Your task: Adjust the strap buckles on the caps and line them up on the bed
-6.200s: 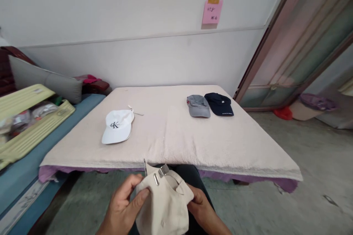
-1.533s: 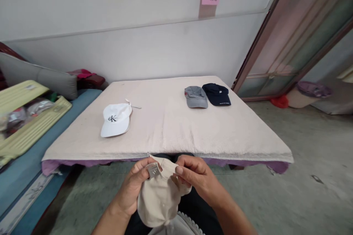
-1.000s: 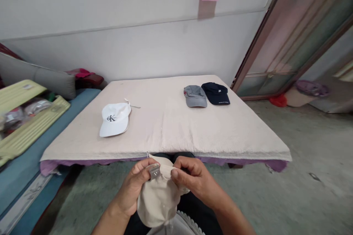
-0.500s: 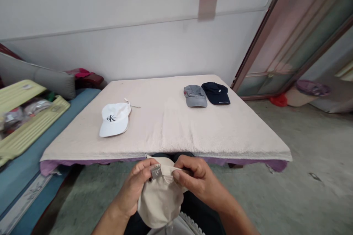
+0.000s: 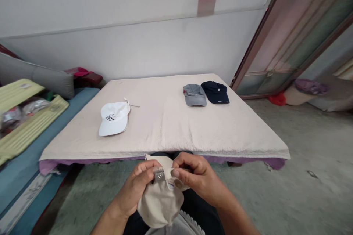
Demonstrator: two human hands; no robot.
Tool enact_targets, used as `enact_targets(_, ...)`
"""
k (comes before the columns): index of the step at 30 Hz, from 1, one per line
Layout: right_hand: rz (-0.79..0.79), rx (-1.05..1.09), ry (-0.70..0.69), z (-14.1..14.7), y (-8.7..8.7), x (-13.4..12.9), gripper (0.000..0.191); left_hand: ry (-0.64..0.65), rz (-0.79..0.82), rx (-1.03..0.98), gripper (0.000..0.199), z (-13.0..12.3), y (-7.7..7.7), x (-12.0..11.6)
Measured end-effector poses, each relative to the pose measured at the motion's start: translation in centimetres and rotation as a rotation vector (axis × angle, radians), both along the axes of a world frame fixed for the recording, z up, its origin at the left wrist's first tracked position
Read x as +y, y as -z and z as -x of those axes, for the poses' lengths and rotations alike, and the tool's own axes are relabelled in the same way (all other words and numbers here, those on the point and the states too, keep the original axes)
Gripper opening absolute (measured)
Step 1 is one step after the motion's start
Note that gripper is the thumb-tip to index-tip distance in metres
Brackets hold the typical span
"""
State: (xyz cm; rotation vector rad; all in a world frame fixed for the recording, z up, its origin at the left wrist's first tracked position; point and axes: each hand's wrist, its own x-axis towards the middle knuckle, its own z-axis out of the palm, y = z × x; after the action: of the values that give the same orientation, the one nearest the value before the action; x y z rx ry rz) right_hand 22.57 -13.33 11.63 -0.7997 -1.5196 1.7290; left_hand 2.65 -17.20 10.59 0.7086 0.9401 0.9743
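As the left hand (image 5: pixel 140 180) pinches a beige fabric cap (image 5: pixel 160 205) at its square silver metal clasp (image 5: pixel 159 177), bottom centre of the frame, the right hand (image 5: pixel 197 174) (curled nearly closed) grips the cap's edge.

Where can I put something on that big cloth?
On the cloth, there's bare room between the white cap and gray cap, and in front of the navy cap. It's crowded where gray and navy sit close together, and by the near edge, where the left hand and right hand hold the beige cap.
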Motion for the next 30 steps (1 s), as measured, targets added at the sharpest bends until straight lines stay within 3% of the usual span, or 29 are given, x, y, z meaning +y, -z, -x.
enact_targets(9, -0.059, -0.073, -0.029, -0.4, -0.1, 0.0, 0.018, 0.04, -0.04, 0.068, 0.031, -0.2, 0.0, 0.1)
enact_targets(22, -0.01, -0.017, -0.008, -0.3, 0.1, -0.2, 0.02, 0.094, -0.048, 0.131, 0.035, 0.1, -0.7, 0.0)
enact_targets(30, -0.064, -0.09, 0.113, 0.3, -0.4, -0.5, 0.012, 0.112, -0.116, 0.204, 0.028, -0.2, -1.3, 0.3)
